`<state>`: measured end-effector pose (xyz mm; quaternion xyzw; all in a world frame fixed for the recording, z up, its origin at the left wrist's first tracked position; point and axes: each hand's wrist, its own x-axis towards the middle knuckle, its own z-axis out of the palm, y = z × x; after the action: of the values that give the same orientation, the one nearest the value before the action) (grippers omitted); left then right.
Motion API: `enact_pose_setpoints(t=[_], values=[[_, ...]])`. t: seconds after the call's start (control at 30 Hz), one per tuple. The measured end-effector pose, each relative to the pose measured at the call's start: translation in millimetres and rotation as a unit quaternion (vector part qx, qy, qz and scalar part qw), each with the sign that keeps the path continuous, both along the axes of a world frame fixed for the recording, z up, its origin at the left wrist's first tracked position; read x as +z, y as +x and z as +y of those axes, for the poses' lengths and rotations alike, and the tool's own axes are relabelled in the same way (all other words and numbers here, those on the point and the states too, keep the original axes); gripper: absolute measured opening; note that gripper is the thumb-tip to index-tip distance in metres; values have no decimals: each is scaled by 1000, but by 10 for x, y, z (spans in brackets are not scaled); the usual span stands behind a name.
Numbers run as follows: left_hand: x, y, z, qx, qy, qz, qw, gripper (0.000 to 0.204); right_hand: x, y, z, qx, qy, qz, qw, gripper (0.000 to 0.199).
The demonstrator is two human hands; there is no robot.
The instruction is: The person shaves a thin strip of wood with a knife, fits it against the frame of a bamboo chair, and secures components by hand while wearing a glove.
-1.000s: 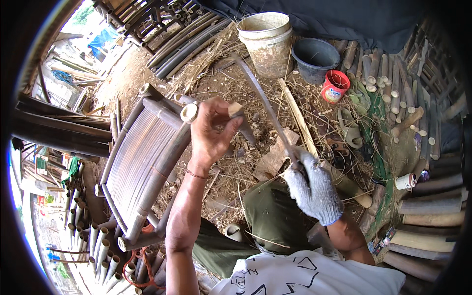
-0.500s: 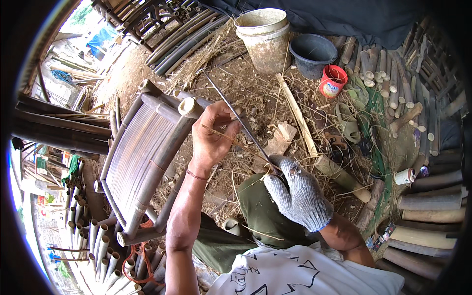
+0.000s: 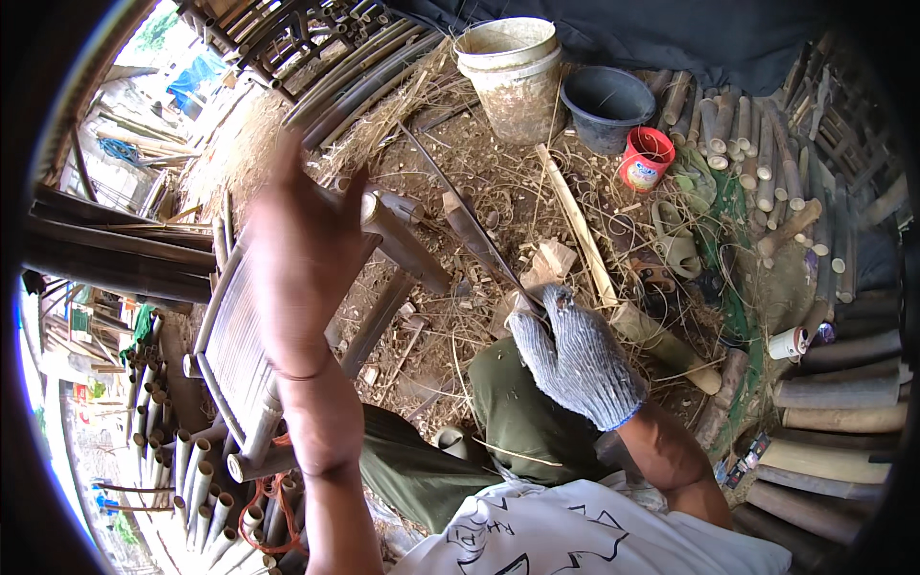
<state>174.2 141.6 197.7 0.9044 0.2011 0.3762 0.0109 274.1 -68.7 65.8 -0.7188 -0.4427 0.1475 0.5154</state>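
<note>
Two hands work over a bamboo frame (image 3: 244, 355): gloved right hand (image 3: 573, 356) fisted around a long blade (image 3: 470, 225), bare left hand (image 3: 302, 244) lifted, fingers spread, holding nothing.

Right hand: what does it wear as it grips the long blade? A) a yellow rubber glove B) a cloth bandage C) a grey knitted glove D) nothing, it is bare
C: the right hand is covered by a grey knitted glove with a blue cuff edge and closes on the handle of the long blade, while the left hand is bare.
</note>
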Motion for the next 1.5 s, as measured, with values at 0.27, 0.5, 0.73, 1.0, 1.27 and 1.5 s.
enact_pose_setpoints(t=[0.27,0.5,0.73,1.0,1.27,1.5], values=[[-460,1119,363,-172,12,229,958,78,-80,38,174,14,-52,-12,998,26],[-549,1482,395,-122,-1,308,944,98,237,465,143,-49,-228,-140,962,35],[-636,1510,391,-97,28,146,984,94,-316,618,279,38,-236,116,964,39],[-519,923,177,-297,-321,53,898,60,-1143,566,197,4,-297,-5,955,54],[-870,1263,-29,-229,-384,-190,874,16,-971,620,-215,8,-362,-23,932,48],[-1082,1325,56,-149,-399,-259,867,20,-1108,562,-127,19,-369,-35,929,44]])
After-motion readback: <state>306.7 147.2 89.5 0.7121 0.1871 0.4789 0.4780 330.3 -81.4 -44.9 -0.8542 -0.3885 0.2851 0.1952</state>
